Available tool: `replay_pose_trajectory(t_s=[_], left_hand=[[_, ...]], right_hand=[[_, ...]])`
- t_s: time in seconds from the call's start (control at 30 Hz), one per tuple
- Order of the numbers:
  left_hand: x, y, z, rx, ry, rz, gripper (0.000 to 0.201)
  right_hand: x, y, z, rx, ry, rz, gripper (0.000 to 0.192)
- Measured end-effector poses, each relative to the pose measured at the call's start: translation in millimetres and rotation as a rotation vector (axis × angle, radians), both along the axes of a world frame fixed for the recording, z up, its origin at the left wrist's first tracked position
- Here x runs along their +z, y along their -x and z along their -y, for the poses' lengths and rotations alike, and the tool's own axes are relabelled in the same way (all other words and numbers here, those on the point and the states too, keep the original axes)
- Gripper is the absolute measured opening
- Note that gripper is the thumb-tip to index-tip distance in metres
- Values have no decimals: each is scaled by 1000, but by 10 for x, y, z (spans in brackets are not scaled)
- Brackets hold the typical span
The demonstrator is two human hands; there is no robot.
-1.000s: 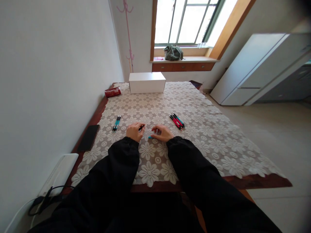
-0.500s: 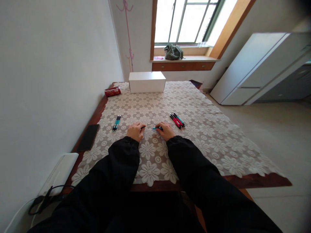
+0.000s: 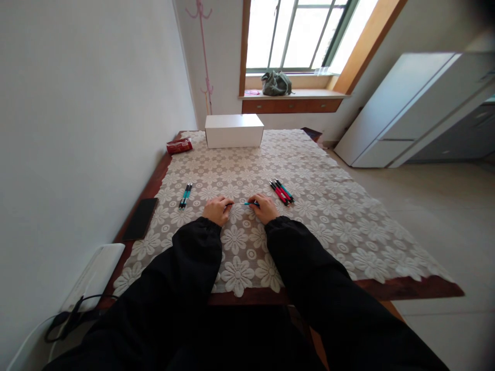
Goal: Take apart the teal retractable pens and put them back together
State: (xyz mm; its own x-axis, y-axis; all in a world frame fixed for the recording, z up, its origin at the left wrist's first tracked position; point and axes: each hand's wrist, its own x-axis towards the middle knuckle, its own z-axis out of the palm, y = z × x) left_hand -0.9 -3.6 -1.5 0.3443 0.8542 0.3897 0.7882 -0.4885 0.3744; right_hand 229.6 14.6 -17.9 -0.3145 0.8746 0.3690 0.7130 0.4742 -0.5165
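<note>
My left hand [image 3: 215, 210] is closed in a pinch on a small black pen part [image 3: 231, 204], from which a thin white refill [image 3: 238, 204] sticks out to the right. My right hand [image 3: 264, 208] is closed around a blue and black pen barrel [image 3: 246, 203]. The refill's far end meets the barrel's open end; whether it sits inside is too small to tell. To the left lie two teal and black pens [image 3: 185, 196] side by side. Right of my right hand is a group of red and teal pens [image 3: 281, 192].
A lace cloth [image 3: 237, 273] covers the table. A white box [image 3: 234, 137] and a red packet [image 3: 179, 146] stand at the far side. Along the left edge are a dark phone [image 3: 141, 219] and a white device [image 3: 93, 275] with cables.
My left hand has shifted slightly to the right. The refill, at first a little apart from the barrel and slanted, now lies in line with it. My right hand has barely moved.
</note>
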Motion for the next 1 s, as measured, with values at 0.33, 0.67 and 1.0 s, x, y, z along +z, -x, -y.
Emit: replay_pose_trajectory(t_s=[0.33,0.67,1.0], left_hand=[[21,-8,9,-77,39,-41,22],[46,-33,25,-118,92,40,18],[62,-34,26,-136,97,50,12]], right_hand=[[38,50,49,63,-5,40,9],[46,109,91,168,-24,44,10],[63,115,106,181,-27,20,10]])
